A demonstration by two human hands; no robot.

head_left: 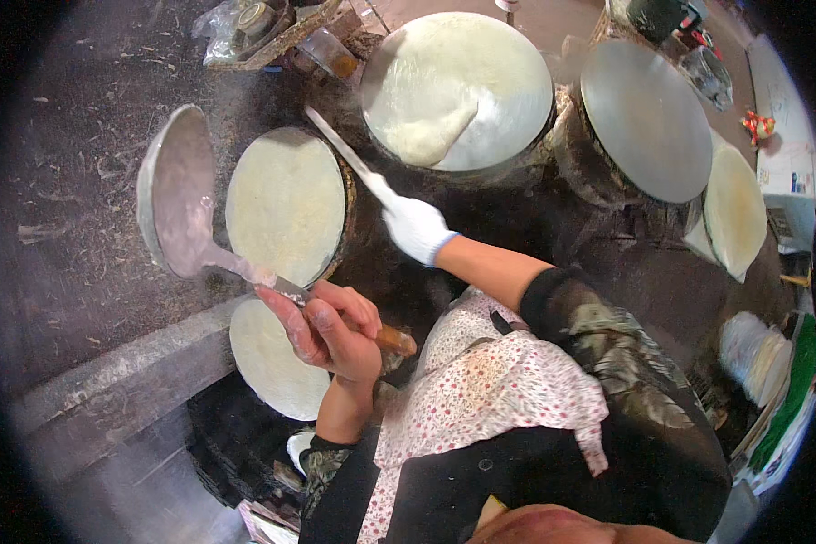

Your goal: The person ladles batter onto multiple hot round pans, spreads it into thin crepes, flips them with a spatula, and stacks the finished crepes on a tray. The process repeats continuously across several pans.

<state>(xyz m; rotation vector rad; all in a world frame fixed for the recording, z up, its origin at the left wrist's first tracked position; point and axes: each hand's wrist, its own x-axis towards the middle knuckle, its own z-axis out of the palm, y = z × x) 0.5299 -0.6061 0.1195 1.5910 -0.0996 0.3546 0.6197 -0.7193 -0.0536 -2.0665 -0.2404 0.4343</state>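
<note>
My left hand (334, 328) is bare and closed round the handle of a large ladle (183, 195). The ladle's bowl is coated with pale batter and hangs at the left, beside a round griddle covered by a thin pale pancake (286, 207). A white glove covers my right hand (415, 228), which grips a long narrow spatula (337, 143) with a whitish coating, pointing up and left. Beyond it, batter (444, 63) covers most of the far middle griddle (467, 143), leaving a bare wedge at its near side. A thicker lobe of batter lies next to that wedge.
To the right stands a bare round griddle (648, 118), with folded pale sheets (734, 213) beside it. Another pale round (276, 358) lies below my left hand's griddle. Jars and a tray (276, 41) sit at the back left; a white box (784, 163) stands far right.
</note>
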